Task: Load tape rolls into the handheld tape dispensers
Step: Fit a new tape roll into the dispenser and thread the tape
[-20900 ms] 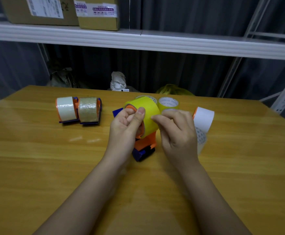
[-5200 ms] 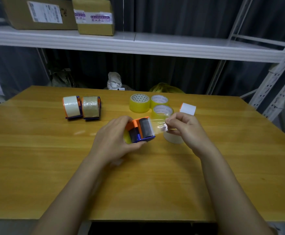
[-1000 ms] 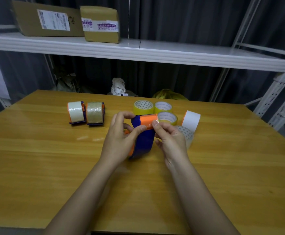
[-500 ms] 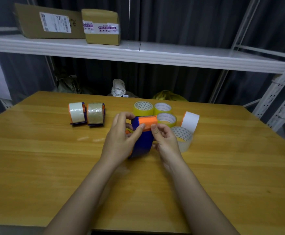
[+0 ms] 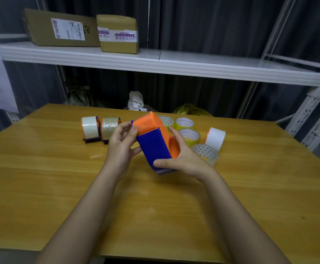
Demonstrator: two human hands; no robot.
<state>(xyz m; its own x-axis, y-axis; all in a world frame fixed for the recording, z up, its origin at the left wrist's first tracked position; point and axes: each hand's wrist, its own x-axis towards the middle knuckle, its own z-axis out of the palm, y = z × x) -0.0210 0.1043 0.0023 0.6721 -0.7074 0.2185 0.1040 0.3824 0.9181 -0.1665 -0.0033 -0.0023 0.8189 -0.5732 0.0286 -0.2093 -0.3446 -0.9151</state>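
now both hands have the orange-and-blue dispenser (image 5: 155, 141) up off the wooden table (image 5: 60, 187), tilted.

left hand (image 5: 120, 147) pinches the orange top end, thumb on its face; right hand (image 5: 184, 159) wraps the lower blue body, thumb across the bottom edge. it looks like light, rigid plastic, a bit slick, so the flat sides and the body are the safest hold, away from any cutter edge, which isn't visible. whether a roll sits inside can't be told. two loaded dispensers (image 5: 100, 128) sit left; loose tape rolls (image 5: 188, 135) wait just behind.
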